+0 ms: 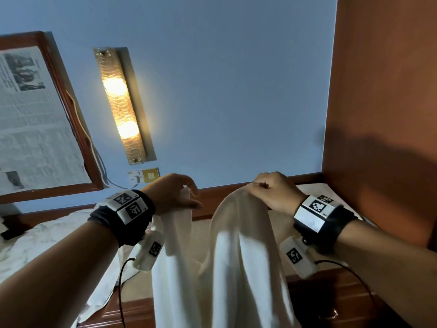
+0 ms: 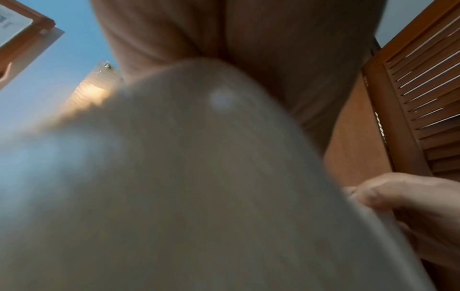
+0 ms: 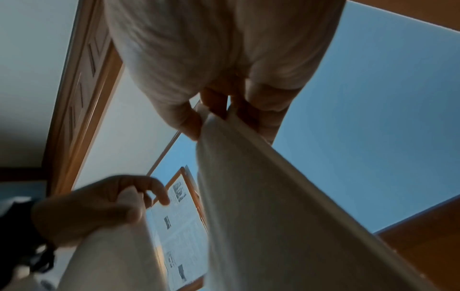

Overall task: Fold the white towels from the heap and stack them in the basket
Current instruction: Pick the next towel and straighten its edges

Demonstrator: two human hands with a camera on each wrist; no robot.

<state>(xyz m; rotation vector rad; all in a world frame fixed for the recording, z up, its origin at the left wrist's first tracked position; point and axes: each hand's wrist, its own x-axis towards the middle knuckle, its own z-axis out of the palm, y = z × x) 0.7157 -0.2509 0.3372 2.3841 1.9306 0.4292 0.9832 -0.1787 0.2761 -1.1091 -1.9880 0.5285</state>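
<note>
Grip: both hands pinch towel (image 1: 236, 245) | lamp (image 1: 123, 107) behind

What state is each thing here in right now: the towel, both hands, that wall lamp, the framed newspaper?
white towel: unfolded, held up by its top edge, hanging down.
left hand: pinches one upper corner of the towel.
right hand: grips the other upper part of the towel.
wall lamp: switched on, glowing.
framed newspaper: hanging on the blue wall.
heap of white cloth: crumpled, lying at the left behind the arm.
</note>
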